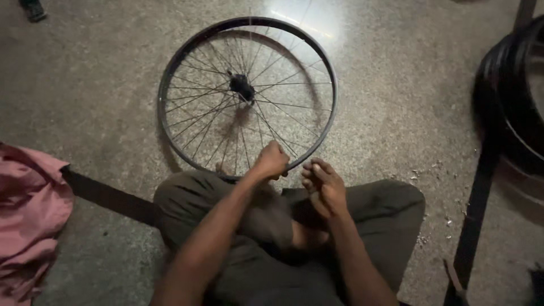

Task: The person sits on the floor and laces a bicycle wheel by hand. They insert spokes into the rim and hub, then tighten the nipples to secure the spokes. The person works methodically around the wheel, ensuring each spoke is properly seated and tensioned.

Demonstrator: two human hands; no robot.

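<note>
A bare bicycle wheel (247,93), tyre off, lies flat on the speckled stone floor (102,85) directly in front of a seated person whose knees, in dark olive trousers (374,209), are folded to either side. The wheel consists of a dark metal rim, thin crossed spokes and a black hub (242,88) at its centre; its near edge sits just beyond the person's lap. The left hand (272,160) is over the near arc of the rim, its fingers curled into a closed fist at the spokes; whether anything small is gripped inside cannot be told from this view. The right hand (323,184) is held just beside the left, slightly nearer the body and just outside the rim, fingers bunched narrowly together with the tips pointing up and away; nothing identifiable is visible in it. The two hands are close but apart. A crumpled pink cloth (28,215) lies on the floor at the left edge, well apart from the wheel. A black strap-like band (107,195) runs from the cloth towards the left knee. At the right edge stand black tyres (510,107) and a dark upright bar (479,198), with pale debris (430,170) scattered on the floor near them.
</note>
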